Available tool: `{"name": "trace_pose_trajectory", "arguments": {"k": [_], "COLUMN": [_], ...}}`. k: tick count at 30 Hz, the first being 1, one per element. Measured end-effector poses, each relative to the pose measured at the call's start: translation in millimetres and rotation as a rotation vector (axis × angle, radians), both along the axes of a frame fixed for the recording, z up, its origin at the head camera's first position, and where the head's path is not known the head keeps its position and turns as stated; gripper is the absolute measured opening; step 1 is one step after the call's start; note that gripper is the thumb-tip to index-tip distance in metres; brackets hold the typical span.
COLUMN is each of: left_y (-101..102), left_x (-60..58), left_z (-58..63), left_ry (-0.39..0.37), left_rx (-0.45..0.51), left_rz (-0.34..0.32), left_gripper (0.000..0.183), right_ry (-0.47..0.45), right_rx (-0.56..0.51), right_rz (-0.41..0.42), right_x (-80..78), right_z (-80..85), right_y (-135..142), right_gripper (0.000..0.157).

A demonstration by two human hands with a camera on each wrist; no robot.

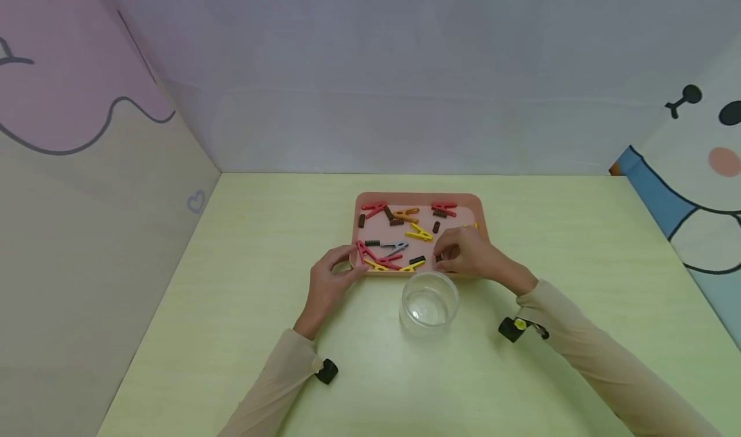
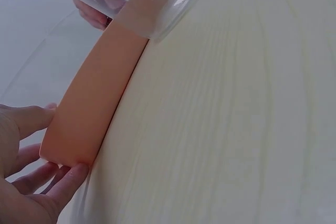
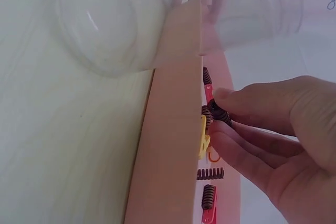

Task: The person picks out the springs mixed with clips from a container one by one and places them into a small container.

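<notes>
Your right hand [image 1: 471,253] pinches dark-brown ridged cylindrical coil [image 3: 222,114] between thumb and fingers, near right side of salmon-pink rectangular tray [image 1: 417,198]. Best use light pinch, lift coil clear of tray wall. Your left hand [image 1: 329,285] grips near left corner; beige-sleeved forearms [image 1: 590,347] angle inward.

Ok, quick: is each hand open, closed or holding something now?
Left hand: holding the tray at one corner.
Right hand: pinching a dark spring.
</notes>
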State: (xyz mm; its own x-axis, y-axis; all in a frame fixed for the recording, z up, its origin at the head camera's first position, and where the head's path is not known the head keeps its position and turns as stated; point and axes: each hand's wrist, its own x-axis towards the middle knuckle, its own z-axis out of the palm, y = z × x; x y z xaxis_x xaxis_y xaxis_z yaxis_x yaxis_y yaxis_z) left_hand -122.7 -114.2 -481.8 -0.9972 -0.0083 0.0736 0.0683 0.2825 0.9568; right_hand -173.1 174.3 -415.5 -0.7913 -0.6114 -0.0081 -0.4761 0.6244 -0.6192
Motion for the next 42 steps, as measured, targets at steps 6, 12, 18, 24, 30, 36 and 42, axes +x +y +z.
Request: {"name": "trace_pose_trajectory", "arguments": {"k": [6, 12, 18, 24, 30, 36, 42], "left_y": [-2, -2, -1, -1, 0, 5, 7], "left_x": [-1.3, -3.1, -4.3, -5.1, -5.2, 1.0, 8.7], "left_z": [-2.0, -1.3, -2.4, -3.4, -1.7, 16.0, 38.2], "left_ry": [0.009, 0.013, 0.013, 0.021, 0.020, 0.000, 0.000], "left_rx": [-0.003, -0.023, -0.031, -0.021, 0.000, 0.000, -0.006], "left_rz": [0.011, 0.017, 0.018, 0.014, 0.008, 0.021, -0.015], "left_gripper": [0.049, 0.047, 0.047, 0.047, 0.048, 0.047, 0.046], "right_ry": [-0.004, 0.005, 0.040, 0.071, 0.097, 0.113, 0.136], "right_rx": [-0.028, -0.065, -0.086, -0.085, -0.095, -0.120, -0.157], "right_rz": [-0.003, -0.013, -0.034, -0.050, -0.046, -0.027, 0.002], "right_x": [2.5, 5.5, 10.7, 16.4, 20.5, 25.3, 28.7], "right_z": [5.6, 13.0, 20.1, 28.5, 33.0, 37.0, 40.1], "right_y": [2, 4, 4, 4, 5, 3, 2], "right_gripper": [0.013, 0.012, 0.013, 0.015, 0.017, 0.016, 0.015]}}
